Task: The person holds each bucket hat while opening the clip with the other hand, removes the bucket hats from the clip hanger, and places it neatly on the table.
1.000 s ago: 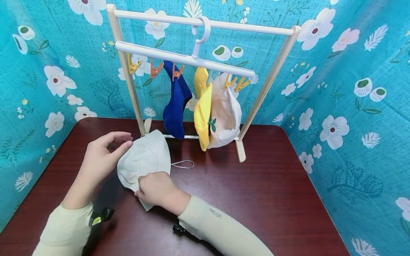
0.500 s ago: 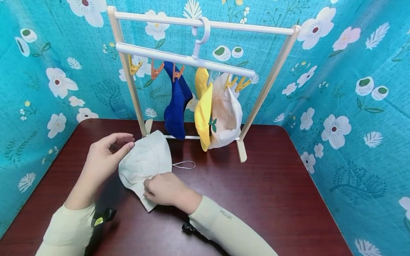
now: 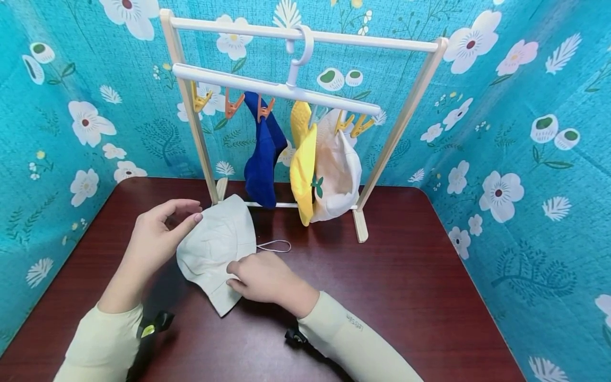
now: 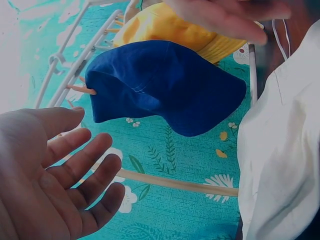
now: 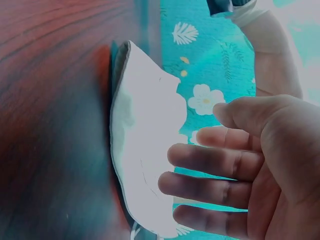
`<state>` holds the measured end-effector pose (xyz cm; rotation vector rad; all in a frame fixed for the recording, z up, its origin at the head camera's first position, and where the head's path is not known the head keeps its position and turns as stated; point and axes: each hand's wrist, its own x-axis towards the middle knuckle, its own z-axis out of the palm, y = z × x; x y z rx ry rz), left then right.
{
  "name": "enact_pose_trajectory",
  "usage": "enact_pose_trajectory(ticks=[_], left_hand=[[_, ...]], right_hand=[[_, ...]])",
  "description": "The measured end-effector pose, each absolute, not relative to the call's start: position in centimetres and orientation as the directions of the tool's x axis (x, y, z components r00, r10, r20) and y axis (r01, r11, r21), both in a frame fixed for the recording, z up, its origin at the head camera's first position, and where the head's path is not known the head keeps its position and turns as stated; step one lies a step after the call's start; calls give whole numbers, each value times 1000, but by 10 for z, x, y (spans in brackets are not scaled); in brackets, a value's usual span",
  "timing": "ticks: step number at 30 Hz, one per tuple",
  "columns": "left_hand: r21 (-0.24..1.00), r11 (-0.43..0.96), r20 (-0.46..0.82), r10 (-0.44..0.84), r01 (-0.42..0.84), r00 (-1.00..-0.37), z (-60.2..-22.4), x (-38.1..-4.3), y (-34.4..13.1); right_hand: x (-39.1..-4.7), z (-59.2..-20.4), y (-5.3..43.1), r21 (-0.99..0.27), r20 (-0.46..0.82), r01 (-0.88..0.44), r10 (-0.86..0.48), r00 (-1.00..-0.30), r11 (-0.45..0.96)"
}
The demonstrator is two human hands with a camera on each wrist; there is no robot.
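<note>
A pale off-white bucket hat (image 3: 217, 239) lies on the dark table, a thin cord loop (image 3: 274, 245) sticking out at its right. Over its left edge hovers my left hand (image 3: 159, 228), thumb and fingers apart with nothing between them. My right hand (image 3: 267, 278) is at the hat's lower right side; in the right wrist view its fingers (image 5: 210, 192) are loosely extended beside the hat (image 5: 145, 145) and hold nothing. Behind hang a blue hat (image 3: 262, 159), a yellow hat (image 3: 302, 170) and a white hat (image 3: 341, 175) with a green sprout.
A wooden stand (image 3: 415, 111) with a white top rail rises at the back of the table (image 3: 406, 297). From it hangs a white hanger bar (image 3: 229, 78) with several clips; a yellow clip (image 3: 201, 98) and an orange clip (image 3: 233, 104) at its left hold nothing. Flowered teal cloth (image 3: 525, 132) surrounds the table.
My right hand has slid to the right across the hat's near side, its fingers coming away from the brim. My left hand stays almost in place, and the hat lies about where it was.
</note>
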<state>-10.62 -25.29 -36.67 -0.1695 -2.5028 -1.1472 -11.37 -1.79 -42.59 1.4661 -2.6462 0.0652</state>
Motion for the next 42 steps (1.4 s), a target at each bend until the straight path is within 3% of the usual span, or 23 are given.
enact_pose_trajectory(ticks=[28,33,42], left_hand=[[704,661,378,-43,257,-925,-365,-104,-251],[707,662,371,-47,249,-927,-365,-102,-251],[688,663,400,-9,294,-917,-369,-103,-240]], right_hand=[[-129,-426,23,-58,283,-819,-777,-562,571],[-132,-424,28,-73,273,-796,-756,-595,600],[-138,-423,36,-142,251,-687,-646,-721,713]])
